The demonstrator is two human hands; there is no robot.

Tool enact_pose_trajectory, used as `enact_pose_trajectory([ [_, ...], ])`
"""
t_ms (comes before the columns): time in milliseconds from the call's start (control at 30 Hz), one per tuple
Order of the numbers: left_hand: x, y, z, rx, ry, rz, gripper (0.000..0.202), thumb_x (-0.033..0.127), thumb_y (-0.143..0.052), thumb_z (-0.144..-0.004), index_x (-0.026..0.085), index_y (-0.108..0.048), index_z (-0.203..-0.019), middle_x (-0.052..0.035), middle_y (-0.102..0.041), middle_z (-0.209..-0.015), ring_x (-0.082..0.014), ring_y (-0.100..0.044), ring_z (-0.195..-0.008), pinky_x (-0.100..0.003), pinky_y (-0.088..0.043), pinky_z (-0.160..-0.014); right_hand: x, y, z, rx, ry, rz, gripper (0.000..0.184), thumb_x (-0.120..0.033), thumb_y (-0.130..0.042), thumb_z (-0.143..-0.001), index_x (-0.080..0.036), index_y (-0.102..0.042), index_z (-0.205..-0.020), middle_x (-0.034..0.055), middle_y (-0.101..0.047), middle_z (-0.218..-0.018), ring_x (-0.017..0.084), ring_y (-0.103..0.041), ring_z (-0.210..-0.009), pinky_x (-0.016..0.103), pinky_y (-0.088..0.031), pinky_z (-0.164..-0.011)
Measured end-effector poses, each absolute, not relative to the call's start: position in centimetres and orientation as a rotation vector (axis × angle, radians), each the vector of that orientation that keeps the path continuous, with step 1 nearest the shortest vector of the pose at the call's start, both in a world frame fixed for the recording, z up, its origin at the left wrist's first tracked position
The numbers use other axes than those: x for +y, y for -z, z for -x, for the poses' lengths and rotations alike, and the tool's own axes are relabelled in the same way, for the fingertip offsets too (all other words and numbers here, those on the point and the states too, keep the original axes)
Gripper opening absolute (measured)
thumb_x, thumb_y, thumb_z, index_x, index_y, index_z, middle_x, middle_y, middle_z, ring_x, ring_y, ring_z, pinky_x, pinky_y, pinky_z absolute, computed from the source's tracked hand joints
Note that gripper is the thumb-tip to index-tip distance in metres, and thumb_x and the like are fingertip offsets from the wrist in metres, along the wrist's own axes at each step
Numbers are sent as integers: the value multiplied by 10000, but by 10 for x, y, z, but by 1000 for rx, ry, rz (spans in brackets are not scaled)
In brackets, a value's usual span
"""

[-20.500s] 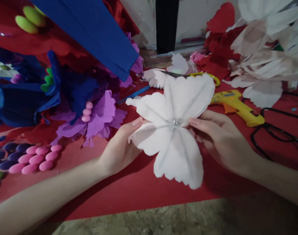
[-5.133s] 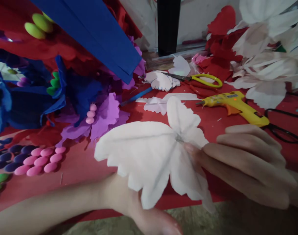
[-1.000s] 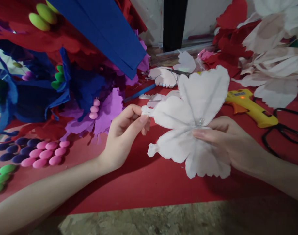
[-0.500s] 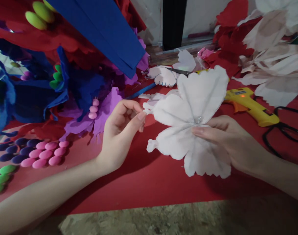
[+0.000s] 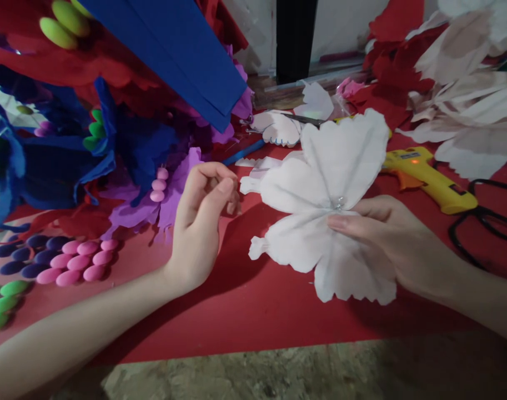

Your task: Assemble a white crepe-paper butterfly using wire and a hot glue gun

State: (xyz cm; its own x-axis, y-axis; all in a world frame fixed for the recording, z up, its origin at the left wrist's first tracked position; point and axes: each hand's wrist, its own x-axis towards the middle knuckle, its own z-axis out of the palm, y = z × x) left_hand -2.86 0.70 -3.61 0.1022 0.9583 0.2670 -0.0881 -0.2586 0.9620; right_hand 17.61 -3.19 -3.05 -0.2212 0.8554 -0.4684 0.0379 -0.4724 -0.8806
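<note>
A white fabric butterfly (image 5: pixel 299 194) with scalloped wings and two narrow tails pointing left is held up over the table. My right hand (image 5: pixel 382 233) pinches it near the centre, thumb on the front and fingers behind. Shiny clear beads (image 5: pixel 339 203) sit at the butterfly's middle. Just left of the upper tail, my left hand (image 5: pixel 201 222) is curled, thumb against the bent fingers. Nothing shows in that hand, and a small gap separates it from the tail.
The table has a red cover (image 5: pixel 253 316). A yellow glue gun (image 5: pixel 432 180), its orange light lit, lies right with a black cable (image 5: pixel 482 216). Pink oval pieces (image 5: pixel 72 261) lie left; blue and purple cloth butterflies (image 5: pixel 140 150) pile behind. White cut pieces (image 5: pixel 473 116) heap at back right.
My left hand has let go of the butterfly's upper tail and drawn back slightly to the left. My right hand keeps its hold, almost unmoved.
</note>
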Motion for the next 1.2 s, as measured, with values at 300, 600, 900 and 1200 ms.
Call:
enact_pose_trajectory([
  [300,3,36,29,922,-1117,-1494,250,316,-598,-807,189,-497,-615,44,-439,-612,-104,-403,-607,-240,-342,-579,-30,34,-174,-1149,-1788,1440,421,-501,-667,-617,-117,-536,-508,27,-474,-473,56,-423,-413,143,-296,-358],
  [600,2,35,32,938,-1157,-1517,302,225,-455,-874,198,-465,-574,31,-442,-595,-115,-399,-617,-255,-316,-596,-31,34,-175,-1132,-1794,1433,386,-471,-661,-612,-124,-541,-491,16,-473,-458,55,-433,-391,134,-312,-347],
  [900,5,35,33,954,-1111,-1522,308,266,-367,-900,197,-449,-611,28,-441,-628,-115,-421,-640,-256,-354,-648,-30,34,-173,-1121,-1683,1428,369,-468,-669,-557,-150,-547,-414,16,-459,-390,61,-407,-333,131,-275,-292],
  [1200,-4,25,27,940,-843,-1765,112,226,-562,-783,166,-565,-688,22,-560,-638,-109,-479,-599,-244,-387,-602,-29,32,-171,-1056,-1412,1449,340,-443,-681,-549,-166,-546,-404,10,-480,-395,76,-437,-317,132,-309,-280],
])
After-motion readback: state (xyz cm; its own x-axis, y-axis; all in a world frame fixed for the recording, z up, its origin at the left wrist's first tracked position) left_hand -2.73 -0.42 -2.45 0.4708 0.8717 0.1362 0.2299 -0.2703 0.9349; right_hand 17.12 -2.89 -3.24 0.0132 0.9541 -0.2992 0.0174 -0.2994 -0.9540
